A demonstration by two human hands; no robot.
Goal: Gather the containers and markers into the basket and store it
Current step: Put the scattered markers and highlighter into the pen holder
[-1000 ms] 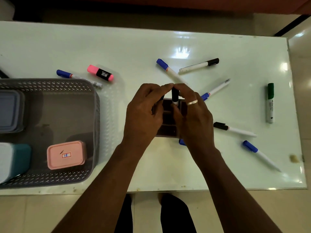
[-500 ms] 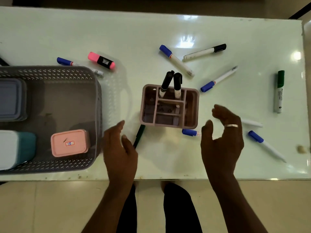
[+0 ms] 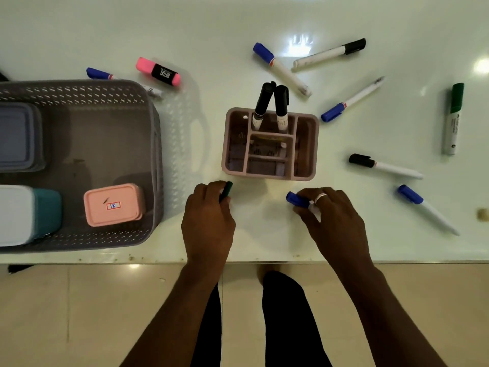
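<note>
Grasping two markers just in front of the pink organizer.
Left hand curls its fingers around the green marker, cap pointing away; right hand pinches the blue marker, lying crosswise, cap to the left.

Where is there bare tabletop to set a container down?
Bare: the far strip beyond the grey perforated plastic basket and pink highlighter; the gap between basket and pink divided plastic caddy. Crowded: right of the caddy, scattered white-barrelled markers.
</note>
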